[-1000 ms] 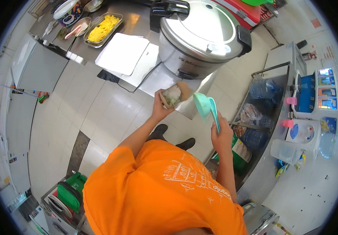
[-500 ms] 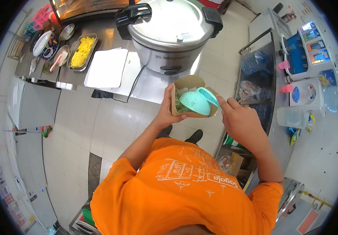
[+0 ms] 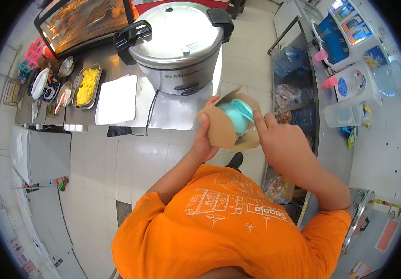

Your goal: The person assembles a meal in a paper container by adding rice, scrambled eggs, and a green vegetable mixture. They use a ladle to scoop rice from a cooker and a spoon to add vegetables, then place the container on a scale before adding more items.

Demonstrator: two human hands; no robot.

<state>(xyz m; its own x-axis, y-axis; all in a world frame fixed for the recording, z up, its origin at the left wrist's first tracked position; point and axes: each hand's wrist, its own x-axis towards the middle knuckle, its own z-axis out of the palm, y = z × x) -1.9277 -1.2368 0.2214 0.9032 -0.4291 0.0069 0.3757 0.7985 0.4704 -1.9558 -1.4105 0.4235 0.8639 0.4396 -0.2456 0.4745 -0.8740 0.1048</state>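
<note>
Out in front of my body, my left hand (image 3: 203,141) grips the side of a brown paper food box (image 3: 220,134), its flaps standing up. Inside the box sits the round bowl of a turquoise scoop (image 3: 235,118), its domed back facing up. My right hand (image 3: 284,144) is closed at the scoop's handle, at the box's right side. The handle's end is hidden by the fingers. From this angle the flaps cover most of the box's contents.
A large rice cooker (image 3: 175,74) stands ahead on a steel table (image 3: 175,116). Left of it lie white sheets (image 3: 116,100) and a tray of yellow food (image 3: 87,88). A glass food display case (image 3: 86,23) is behind. Shelving with water bottles (image 3: 289,60) and a counter (image 3: 335,162) run along the right.
The box has tilted, so its near side and flaps now hide the contents seen before. The scoop sits deeper inside. The view has shifted, bringing more of the display case in.
</note>
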